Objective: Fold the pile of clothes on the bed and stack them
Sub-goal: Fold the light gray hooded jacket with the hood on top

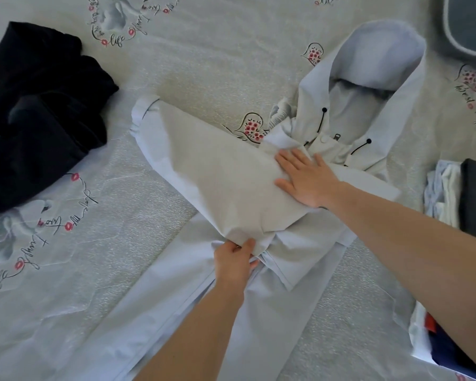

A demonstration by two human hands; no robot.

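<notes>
Patterned bed (204, 64), pale hooded jacket (374, 86) at frame centre.
Left hand (232, 261) pinches the sleeve (217, 166); right hand (307, 180) presses flat, fingers straight, on it.

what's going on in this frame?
A person is folding a pale blue hooded jacket spread on the bed. The right hand presses flat on a sleeve folded across the chest; the left hand pinches the fabric lower down. Black clothes lie unfolded at left; a folded stack sits at right.
</notes>
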